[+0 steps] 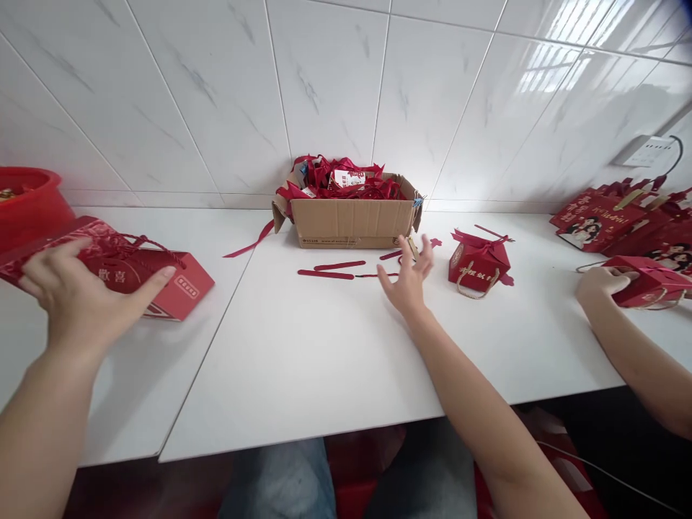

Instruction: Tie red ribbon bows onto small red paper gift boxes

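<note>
My left hand (76,295) is spread over a red gift box (194,285) at the left, thumb stretched out across its front. The box lies tilted and has a dark red cord handle and pale printed characters. How firmly the fingers touch it I cannot tell. Near the middle, my right hand (409,277) hovers with fingers apart, in front of the cardboard box. Just behind its fingers shows a small gold tag (414,249). Left of that hand lie thin red strips (326,274) and a dark cord.
An open cardboard box (346,222) filled with red ribbons stands by the tiled wall. A small red box (478,263) with a rope handle is to its right. Another person's hand (600,281) holds a red box (649,281). Red bags (605,220) and a red basin (32,202) flank the table.
</note>
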The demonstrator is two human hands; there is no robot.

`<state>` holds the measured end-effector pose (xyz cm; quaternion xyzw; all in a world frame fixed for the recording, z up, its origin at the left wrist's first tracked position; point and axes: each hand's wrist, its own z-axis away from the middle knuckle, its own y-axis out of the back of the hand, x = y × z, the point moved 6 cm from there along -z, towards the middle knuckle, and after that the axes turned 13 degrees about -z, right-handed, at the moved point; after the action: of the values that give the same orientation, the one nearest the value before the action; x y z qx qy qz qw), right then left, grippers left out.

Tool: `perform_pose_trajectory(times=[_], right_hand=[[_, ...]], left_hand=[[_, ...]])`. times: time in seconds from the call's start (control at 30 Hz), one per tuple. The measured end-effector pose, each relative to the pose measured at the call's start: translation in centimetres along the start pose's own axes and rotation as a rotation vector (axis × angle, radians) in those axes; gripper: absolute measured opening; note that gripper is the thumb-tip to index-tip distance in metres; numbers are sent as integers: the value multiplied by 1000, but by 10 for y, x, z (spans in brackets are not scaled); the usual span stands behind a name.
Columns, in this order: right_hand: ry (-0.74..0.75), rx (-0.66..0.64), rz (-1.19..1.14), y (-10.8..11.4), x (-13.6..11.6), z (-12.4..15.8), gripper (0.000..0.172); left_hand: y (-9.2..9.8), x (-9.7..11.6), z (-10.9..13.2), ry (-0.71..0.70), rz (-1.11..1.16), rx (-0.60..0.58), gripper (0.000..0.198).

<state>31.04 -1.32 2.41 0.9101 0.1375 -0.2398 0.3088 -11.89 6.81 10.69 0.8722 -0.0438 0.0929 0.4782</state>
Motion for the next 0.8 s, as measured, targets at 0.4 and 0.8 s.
perform_pose_trajectory(times=[0.4, 0.8], right_hand=[[-14, -156, -74, -24, 10, 12, 55], [-32, -198, -332, -10, -9, 10, 47]], left_hand=[[-28, -10, -4, 21, 72, -273, 66], [2, 130, 39, -768, 309, -203, 49]])
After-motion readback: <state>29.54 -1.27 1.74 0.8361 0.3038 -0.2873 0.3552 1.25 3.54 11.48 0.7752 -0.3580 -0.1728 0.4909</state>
